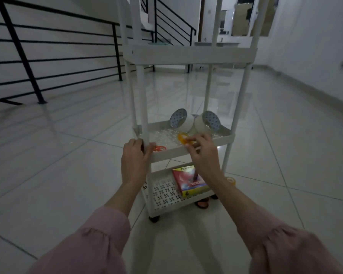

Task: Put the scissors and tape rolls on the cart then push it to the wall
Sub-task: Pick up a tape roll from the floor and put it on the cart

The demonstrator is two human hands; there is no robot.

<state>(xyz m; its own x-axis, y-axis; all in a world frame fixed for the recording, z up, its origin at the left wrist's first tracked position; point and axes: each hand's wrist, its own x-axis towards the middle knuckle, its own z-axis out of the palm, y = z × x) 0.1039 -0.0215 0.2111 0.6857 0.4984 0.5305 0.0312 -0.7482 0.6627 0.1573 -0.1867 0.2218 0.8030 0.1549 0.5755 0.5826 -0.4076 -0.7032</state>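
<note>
Left hand [136, 155]: wrapped around the white corner post at the near left of the middle shelf, fingers curled shut on it.
Right hand [201, 150]: fingers loosely bent over the front rim of the middle shelf, just beside a small orange-yellow tape roll [182, 137]; whether pinching it, cannot tell.
Red-orange-handled scissors [159, 148]: flat on the middle shelf, right of the left hand, partly hidden.
Two large white tape rolls [181, 120]: on edge at the back of the middle shelf, centre of frame, touching each other.
White three-tier plastic cart on castors [194, 54]: upright, centre of frame, on glossy floor tiles.
Red and yellow cardboard box [190, 181]: on the bottom shelf, lower centre.
Small yellow tape roll [230, 179]: on the floor, right of the cart, not yet loaded.
Wall [315, 56]: upper right, well apart from the cart.
Risk: a one-sided push on the post likely to swing or tip the tall cart; on-edge rolls likely to roll off; floor roll likely left behind.
</note>
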